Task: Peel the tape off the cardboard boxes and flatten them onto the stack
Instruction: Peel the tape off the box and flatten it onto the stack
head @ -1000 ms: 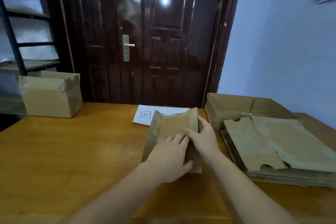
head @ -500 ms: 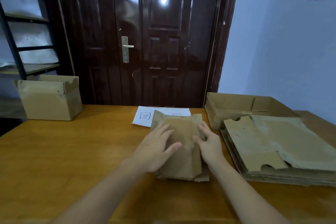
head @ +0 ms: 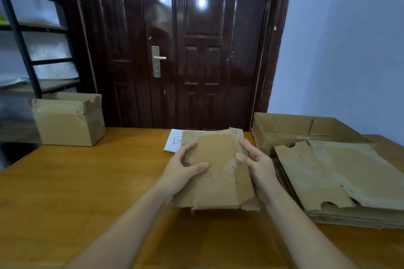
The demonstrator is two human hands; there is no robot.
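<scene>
Both hands grip flattened box [head: 215, 172], table

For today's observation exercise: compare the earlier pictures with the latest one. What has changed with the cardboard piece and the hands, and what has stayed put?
The flattened box, propped up a second ago, now lies flat on the table. The left hand has shifted from on top of it to gripping its left edge; the right hand still holds the right edge. The stack, the upright box and the paper sheet have not moved.
</scene>
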